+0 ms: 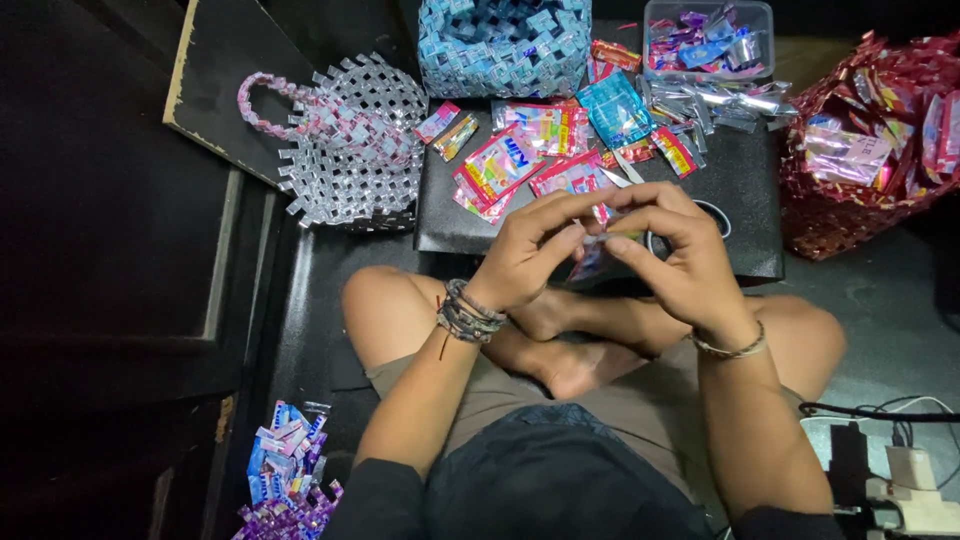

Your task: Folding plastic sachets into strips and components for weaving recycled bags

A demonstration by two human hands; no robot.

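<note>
Step in hand, by judgement: folding a wrapper strip. Left hand (525, 255) and right hand (680, 250) both closed in a pinch on one small foil wrapper (598, 250), held above the near edge of the black table (745, 215). Loose wrappers (545, 140) spread toward the far edge. Woven silver basket (355, 145) beside the left edge. Next move likely calls for a firm, aligned crease.

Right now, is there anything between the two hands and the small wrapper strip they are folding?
Nothing visible. The left hand and right hand both pinch the wrapper strip directly with their fingers, above the black board where loose wrappers lie.
</note>
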